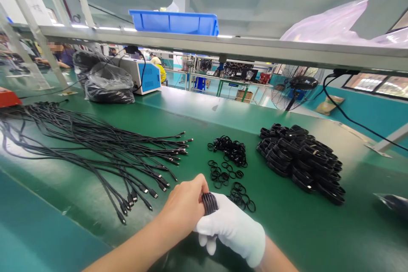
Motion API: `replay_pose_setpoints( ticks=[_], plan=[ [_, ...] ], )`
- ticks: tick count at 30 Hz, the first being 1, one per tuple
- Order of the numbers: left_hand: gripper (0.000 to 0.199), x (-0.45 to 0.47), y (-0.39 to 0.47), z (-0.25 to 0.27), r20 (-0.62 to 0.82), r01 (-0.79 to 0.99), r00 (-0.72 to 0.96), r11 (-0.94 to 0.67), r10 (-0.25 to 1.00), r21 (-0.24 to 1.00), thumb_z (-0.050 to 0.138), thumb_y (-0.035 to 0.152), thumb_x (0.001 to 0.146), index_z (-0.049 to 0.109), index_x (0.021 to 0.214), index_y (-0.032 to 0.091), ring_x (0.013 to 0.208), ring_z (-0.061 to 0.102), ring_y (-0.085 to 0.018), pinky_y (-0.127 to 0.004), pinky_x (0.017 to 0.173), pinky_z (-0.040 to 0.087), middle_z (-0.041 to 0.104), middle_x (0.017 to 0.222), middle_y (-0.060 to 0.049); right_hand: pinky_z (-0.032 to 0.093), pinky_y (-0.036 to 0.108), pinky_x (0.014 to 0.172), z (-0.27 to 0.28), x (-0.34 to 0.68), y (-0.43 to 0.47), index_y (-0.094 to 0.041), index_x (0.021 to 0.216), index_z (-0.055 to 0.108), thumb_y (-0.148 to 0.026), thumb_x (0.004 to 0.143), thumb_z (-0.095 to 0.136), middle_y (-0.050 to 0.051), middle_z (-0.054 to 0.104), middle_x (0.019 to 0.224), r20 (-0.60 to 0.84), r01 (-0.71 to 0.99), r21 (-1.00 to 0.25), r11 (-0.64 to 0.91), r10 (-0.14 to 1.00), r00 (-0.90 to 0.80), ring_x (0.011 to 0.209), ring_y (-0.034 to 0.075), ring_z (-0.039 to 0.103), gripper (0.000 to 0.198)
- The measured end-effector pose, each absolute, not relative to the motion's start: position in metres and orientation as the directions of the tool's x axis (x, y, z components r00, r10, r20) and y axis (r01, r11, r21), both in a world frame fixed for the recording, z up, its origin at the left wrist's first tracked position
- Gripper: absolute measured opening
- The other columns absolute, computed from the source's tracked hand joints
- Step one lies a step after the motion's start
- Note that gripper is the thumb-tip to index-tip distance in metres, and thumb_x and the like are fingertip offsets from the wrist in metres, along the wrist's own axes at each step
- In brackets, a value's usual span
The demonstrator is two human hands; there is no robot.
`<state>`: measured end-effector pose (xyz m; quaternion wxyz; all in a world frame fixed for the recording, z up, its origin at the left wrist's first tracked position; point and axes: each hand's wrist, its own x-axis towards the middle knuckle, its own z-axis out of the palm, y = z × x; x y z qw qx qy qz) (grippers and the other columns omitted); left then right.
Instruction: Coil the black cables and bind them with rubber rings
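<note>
I observe the bare left hand (188, 197) closed on one side of a coiled cable (209, 204); the white-gloved right hand (234, 226) grips its other side. Coil sits between both hands, over the green surface (194, 115). I note loose cables (105, 136) left, black rings (230, 151) just beyond, piled coils (301, 155) right.

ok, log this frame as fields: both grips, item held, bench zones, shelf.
left grip: bare, holding the coil
right grip: white-gloved, holding the same coil
held: one black coil
bench, left: loose black cables
bench, middle: black rings, heaped and scattered
bench, right: pile of black coils
shelf: blue bin, plastic bag
</note>
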<state>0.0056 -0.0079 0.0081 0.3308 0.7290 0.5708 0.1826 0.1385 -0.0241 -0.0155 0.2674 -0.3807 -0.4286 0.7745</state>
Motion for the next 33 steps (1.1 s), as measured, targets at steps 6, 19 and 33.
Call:
replay_pose_setpoints(
  ticks=[6, 19, 33],
  plan=[
    [0.029, -0.006, -0.016, 0.002, 0.144, 0.563, 0.403, -0.369, 0.904, 0.740, 0.044, 0.002, 0.070, 0.061, 0.083, 0.022, 0.068, 0.054, -0.011, -0.021, 0.063, 0.041, 0.056, 0.081, 0.002, 0.048, 0.021, 0.039, -0.019, 0.135, -0.022, -0.009, 0.067, 0.061, -0.018, 0.051, 0.068, 0.003, 0.059, 0.054, -0.382, -0.110, -0.826, -0.553, 0.692, -0.612, 0.043, 0.013, 0.058, 0.020],
    [0.031, -0.007, -0.015, -0.019, 0.272, 0.541, 0.352, -0.432, 0.896, 0.722, 0.044, -0.004, 0.070, 0.065, 0.075, 0.018, 0.061, 0.055, -0.010, -0.019, 0.057, 0.041, 0.057, 0.069, 0.002, 0.045, 0.016, 0.037, -0.022, 0.133, -0.025, -0.011, 0.058, 0.058, -0.012, 0.052, 0.065, -0.001, 0.056, 0.052, -0.384, -0.028, -0.872, -0.489, 0.719, -0.580, 0.040, 0.008, 0.052, 0.010],
    [0.030, -0.003, -0.012, -0.027, 0.321, 0.545, 0.348, -0.468, 0.881, 0.695, 0.044, 0.002, 0.075, 0.068, 0.081, 0.019, 0.072, 0.057, -0.017, -0.028, 0.067, 0.046, 0.061, 0.073, -0.002, 0.044, 0.018, 0.034, -0.018, 0.134, -0.021, -0.010, 0.065, 0.060, -0.015, 0.050, 0.063, -0.001, 0.055, 0.047, -0.398, -0.106, -0.834, -0.541, 0.725, -0.562, 0.038, 0.010, 0.052, 0.017]
  ],
)
